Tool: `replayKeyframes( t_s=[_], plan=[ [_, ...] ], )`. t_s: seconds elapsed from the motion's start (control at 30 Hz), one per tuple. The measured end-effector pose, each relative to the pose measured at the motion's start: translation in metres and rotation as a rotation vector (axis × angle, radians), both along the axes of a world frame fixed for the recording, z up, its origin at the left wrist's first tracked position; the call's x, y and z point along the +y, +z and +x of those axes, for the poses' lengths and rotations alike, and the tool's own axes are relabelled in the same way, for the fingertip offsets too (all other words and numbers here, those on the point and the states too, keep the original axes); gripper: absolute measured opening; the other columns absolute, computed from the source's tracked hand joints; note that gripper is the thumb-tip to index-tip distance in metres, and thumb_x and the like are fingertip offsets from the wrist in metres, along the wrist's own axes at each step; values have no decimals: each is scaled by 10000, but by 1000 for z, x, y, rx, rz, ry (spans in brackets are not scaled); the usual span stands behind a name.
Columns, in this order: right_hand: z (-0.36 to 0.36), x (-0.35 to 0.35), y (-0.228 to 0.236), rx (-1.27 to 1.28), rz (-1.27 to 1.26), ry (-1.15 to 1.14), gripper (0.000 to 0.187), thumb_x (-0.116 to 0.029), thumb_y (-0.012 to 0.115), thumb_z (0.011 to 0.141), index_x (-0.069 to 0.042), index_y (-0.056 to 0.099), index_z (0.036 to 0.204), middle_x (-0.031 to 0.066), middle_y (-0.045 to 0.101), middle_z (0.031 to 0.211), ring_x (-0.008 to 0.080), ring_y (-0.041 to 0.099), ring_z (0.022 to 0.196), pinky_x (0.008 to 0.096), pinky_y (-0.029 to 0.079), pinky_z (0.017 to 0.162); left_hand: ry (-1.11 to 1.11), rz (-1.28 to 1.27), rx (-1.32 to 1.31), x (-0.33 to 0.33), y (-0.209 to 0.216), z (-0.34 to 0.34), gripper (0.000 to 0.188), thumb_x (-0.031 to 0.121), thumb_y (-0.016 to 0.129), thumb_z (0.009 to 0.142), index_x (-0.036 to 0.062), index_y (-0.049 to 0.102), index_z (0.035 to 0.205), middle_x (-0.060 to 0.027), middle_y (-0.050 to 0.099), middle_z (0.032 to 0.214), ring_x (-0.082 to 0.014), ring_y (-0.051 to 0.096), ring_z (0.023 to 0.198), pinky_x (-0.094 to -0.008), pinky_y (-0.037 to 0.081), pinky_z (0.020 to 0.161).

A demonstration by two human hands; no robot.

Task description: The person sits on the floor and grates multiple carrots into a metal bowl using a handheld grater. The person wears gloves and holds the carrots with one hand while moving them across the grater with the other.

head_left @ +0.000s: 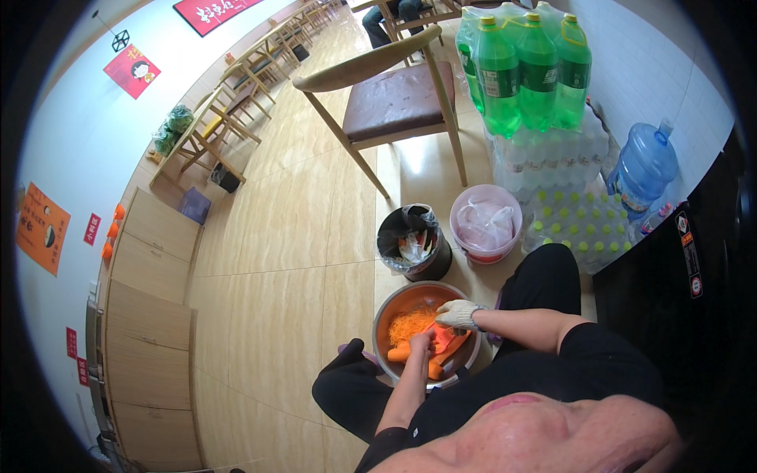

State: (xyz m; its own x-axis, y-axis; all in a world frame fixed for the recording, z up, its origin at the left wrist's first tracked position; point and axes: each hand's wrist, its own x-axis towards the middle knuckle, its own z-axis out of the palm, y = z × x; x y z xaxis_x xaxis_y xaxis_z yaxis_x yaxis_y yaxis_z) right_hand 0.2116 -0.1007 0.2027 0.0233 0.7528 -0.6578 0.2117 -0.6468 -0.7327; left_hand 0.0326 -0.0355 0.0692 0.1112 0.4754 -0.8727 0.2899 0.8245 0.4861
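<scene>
Hands first: your bare left hand (423, 341) looks curled closed on the edge of a flat orange-red piece (446, 340), inside a round bowl (384, 310) on the floor. Your gloved right hand (456, 314) is bent over the bowl's far right part; whether it grips anything, you cannot tell from this view. The piece lies just right of your left hand and on the near side of the glove, so the left is nearer. Partly covered, its long axis is unclear. Shredded carrot (408, 323) heaps in the bowl's far left; a whole carrot (400, 353) lies roughly crosswise in its near left. Just beyond the bowl stands a black bin (426, 266).
</scene>
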Motion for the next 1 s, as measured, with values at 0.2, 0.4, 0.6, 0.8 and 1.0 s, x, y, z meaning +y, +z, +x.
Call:
replayKeyframes(
  t_s=[0.2,0.4,0.6,0.8,1.0],
  plan=[
    [1,1,0,-68,30,87,506,-308,580,846,-47,572,1280,140,665,1075,237,652,639,344,536,643,-63,-13,-25,2,-13,-3,217,249,604,901,94,572,752,-9,453,557,-125,349,392,-289,262,374],
    [1,1,1,-3,-2,18,475,-312,586,840,-45,602,1233,137,665,1063,232,653,639,350,536,642,-23,15,-20,2,-14,-2,212,149,636,836,96,519,668,-13,450,529,-113,348,356,-275,255,321],
    [2,1,7,-6,-23,24,456,-306,583,842,-53,607,1221,137,671,1011,227,650,630,349,535,617,-70,-23,-5,1,-11,0,249,275,613,888,110,562,709,3,409,517,-129,340,391,-298,256,373],
    [1,1,4,1,-5,6,449,-293,573,844,-63,605,1227,133,672,995,223,639,613,348,531,601,-36,-30,0,1,-6,1,187,172,649,837,100,537,706,-22,468,543,-117,360,364,-271,269,327],
    [1,4,-10,-20,56,28,578,-337,588,822,-108,519,1348,110,658,709,181,613,512,316,516,496,-40,-48,23,2,-8,1,160,155,642,830,88,560,710,-34,491,566,-131,383,375,-272,289,339]
  ],
)
